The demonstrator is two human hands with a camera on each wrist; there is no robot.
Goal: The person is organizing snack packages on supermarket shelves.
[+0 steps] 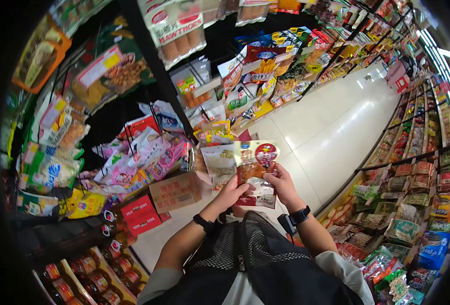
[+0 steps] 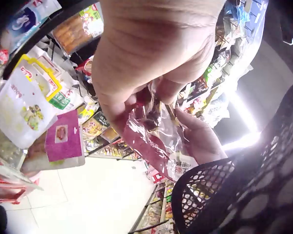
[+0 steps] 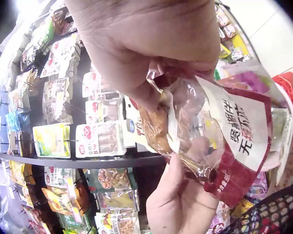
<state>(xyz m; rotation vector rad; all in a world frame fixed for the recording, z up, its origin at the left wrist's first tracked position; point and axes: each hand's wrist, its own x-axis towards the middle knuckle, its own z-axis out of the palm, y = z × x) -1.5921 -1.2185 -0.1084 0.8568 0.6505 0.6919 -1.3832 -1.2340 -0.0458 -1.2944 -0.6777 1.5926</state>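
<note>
Both hands hold a snack pouch [image 1: 256, 168] in front of the body, its dark red and cream printed side and clear window facing up. The left hand [image 1: 230, 192] grips its lower left edge, thumb over the front. On the opposite edge, the right hand [image 1: 284, 187] pinches the pouch with its thumb on the front. Brown food pieces show through the clear window. In the right wrist view the pouch [image 3: 244, 141] has a white label and a dark red lower end. The left wrist view shows the pouch [image 2: 154, 146] partly hidden behind the left hand.
Hanging snack bags [image 1: 143, 152] fill the rack on the left. A cardboard box [image 1: 175, 192] and a red box [image 1: 139, 214] stand by the left shelf, near jars [image 1: 100, 282]. Packed bins [image 1: 403, 229] line the right side. A tiled aisle floor [image 1: 326, 122] runs ahead.
</note>
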